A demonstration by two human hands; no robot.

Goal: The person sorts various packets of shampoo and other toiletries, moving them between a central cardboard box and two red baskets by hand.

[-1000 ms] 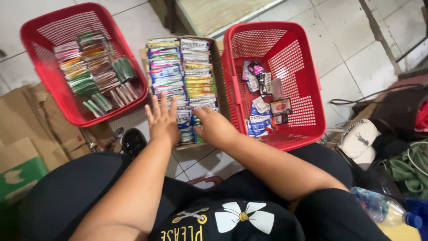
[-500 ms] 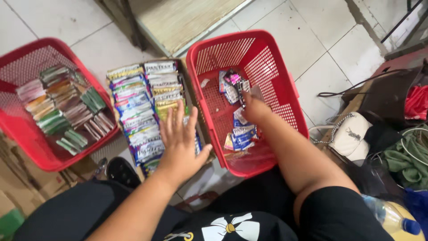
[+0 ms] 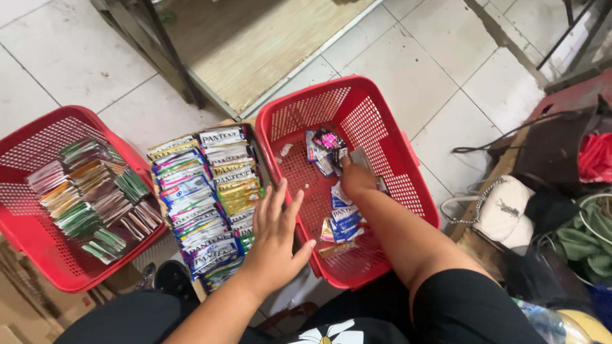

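Red mesh basket (image 3: 389,134) on tiled floor (image 3: 421,70), right hand (image 3: 358,179) reaching inside, fingers curled down onto loose sachets (image 3: 326,148) near its far wall; whether anything is pinched, impossible to tell. More blue and white sachets (image 3: 344,220) lying nearer in the same basket, under the forearm. Left hand (image 3: 275,237) just left of the basket, fingers spread and released, resting over the near rim and the edge of a flat tray of sachet rows (image 3: 204,197). Further left of the basket, a second red basket (image 3: 38,248) packed with sachets. Right of the basket, a white bag (image 3: 503,216) and dark clutter.
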